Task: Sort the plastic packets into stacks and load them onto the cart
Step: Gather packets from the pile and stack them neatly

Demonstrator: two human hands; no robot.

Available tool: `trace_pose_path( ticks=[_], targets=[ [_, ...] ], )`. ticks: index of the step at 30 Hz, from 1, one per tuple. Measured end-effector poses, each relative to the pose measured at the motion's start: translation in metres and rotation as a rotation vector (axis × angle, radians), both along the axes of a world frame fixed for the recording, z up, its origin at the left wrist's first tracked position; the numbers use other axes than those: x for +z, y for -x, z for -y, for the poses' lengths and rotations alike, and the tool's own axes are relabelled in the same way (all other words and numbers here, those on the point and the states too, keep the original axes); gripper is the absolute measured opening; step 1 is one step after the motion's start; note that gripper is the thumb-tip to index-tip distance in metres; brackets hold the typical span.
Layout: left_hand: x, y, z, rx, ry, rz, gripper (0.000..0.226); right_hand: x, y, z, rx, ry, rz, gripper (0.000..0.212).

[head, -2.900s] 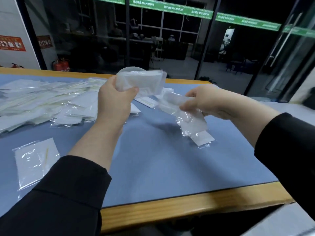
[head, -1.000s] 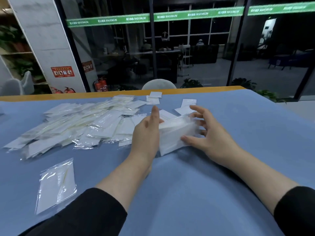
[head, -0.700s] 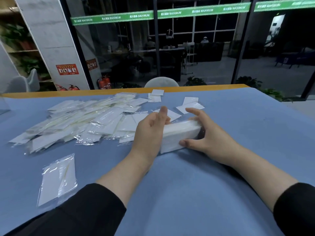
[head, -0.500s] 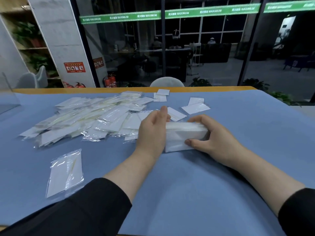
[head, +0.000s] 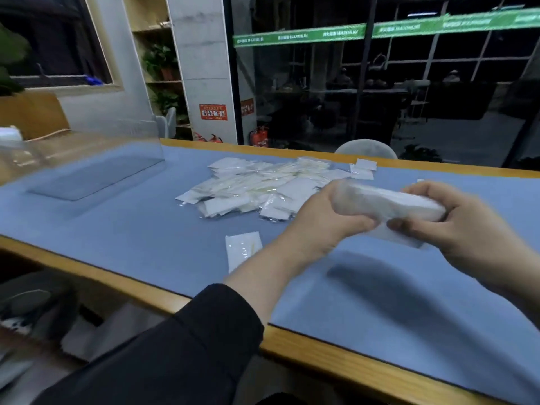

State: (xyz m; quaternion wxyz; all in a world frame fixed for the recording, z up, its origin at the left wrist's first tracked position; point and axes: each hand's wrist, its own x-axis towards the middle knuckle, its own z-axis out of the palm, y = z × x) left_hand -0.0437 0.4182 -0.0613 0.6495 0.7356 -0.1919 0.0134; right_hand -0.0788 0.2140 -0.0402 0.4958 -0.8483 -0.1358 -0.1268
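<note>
The left hand (head: 327, 219) grips the left end of a stack of plastic packets (head: 388, 204), fingers curled under it and the thumb side over the top. The right hand (head: 450, 226) grips the right end of the same stack, with the fingers (head: 423, 190) wrapped over the upper edge and the thumb pressed against the near face. The stack is held clear of the table, roughly level, and casts a dark shadow on the blue table mat (head: 380, 293) below it. The stack and both hands are motion-blurred, so individual packets within it cannot be told apart.

A single packet (head: 244, 249) lies flat on the mat just beside the left forearm, partly hidden by it. Beyond the left hand, a loose pile of packets (head: 257, 185) is spread across the middle of the mat. A few small separate packets (head: 363, 168) lie near the far edge of the table, just right of the pile.

A clear plastic panel (head: 96, 171) rests at the far left of the mat. The wooden table edge (head: 336, 355) borders the mat on the near side. Black sleeves cover both forearms; the left sleeve (head: 175, 352) fills the lower foreground.
</note>
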Motion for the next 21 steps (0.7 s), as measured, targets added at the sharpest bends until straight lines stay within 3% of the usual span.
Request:
trace_pose_path(
  ticks=[2, 4, 7, 9, 11, 13, 16, 21],
  targets=[
    [0.001, 0.011, -0.036, 0.043, 0.043, 0.037, 0.032, 0.009, 0.004, -0.035, 0.054, 0.011, -0.024, 0.024],
    [-0.006, 0.018, -0.077, 0.164, 0.105, 0.045, 0.024, 0.012, 0.001, -0.065, 0.062, 0.059, -0.043, 0.040],
    [-0.020, 0.027, -0.141, 0.457, 0.165, 0.077, 0.035, 0.007, -0.008, -0.108, -0.084, 0.123, -0.049, 0.047],
    [-0.029, 0.034, -0.176, 0.679, 0.113, 0.119, 0.038, -0.002, -0.015, -0.137, -0.138, 0.373, -0.132, 0.041],
    [-0.039, 0.042, -0.199, 0.799, 0.057, 0.142, 0.036, -0.016, -0.022, -0.165, -0.087, 0.614, -0.265, 0.049],
    [-0.048, 0.044, -0.210, 0.823, 0.042, 0.137, 0.035, -0.025, -0.026, -0.188, -0.058, 0.760, -0.376, 0.064],
    [-0.054, 0.045, -0.213, 0.823, 0.062, 0.132, 0.031, -0.024, -0.029, -0.210, -0.073, 0.920, -0.396, 0.063],
    [-0.057, 0.046, -0.216, 0.844, 0.105, 0.156, 0.027, -0.016, -0.032, -0.223, -0.043, 0.916, -0.443, 0.056]
  ],
)
